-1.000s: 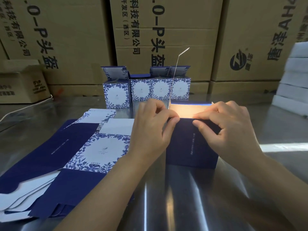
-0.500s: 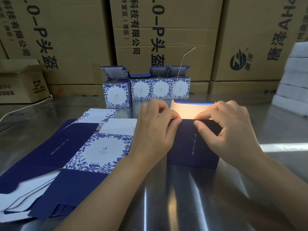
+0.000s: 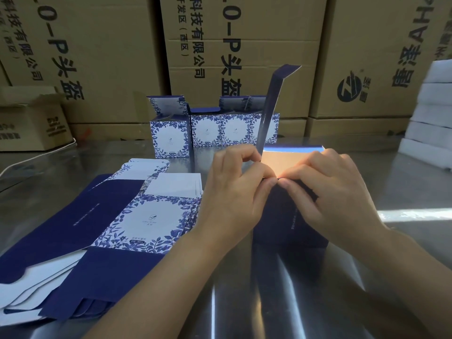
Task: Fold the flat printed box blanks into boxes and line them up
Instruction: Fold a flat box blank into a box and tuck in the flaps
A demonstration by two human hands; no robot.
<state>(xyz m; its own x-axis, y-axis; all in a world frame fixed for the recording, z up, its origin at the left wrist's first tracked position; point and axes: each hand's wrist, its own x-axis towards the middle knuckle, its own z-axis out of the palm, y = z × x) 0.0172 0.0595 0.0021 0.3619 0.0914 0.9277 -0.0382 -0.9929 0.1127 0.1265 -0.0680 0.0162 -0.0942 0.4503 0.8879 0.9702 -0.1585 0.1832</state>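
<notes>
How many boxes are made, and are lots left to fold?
Four folded boxes stand in a row at the back. The left hand and right hand pinch the top edge of a fifth box, its flap upright. A pile of flat blanks waits on the left.

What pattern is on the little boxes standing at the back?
The folded cardboard boxes have blue leaves and flowers framing a white centre, seen best in the head view.

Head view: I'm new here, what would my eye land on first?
Both hands at the centre: the left hand and right hand pinch the top edge of a dark blue box on the steel table, one long flap standing upright. Behind it a row of flowered finished boxes lines up before big brown cartons, and a stack of flat blanks lies to the left.
</notes>
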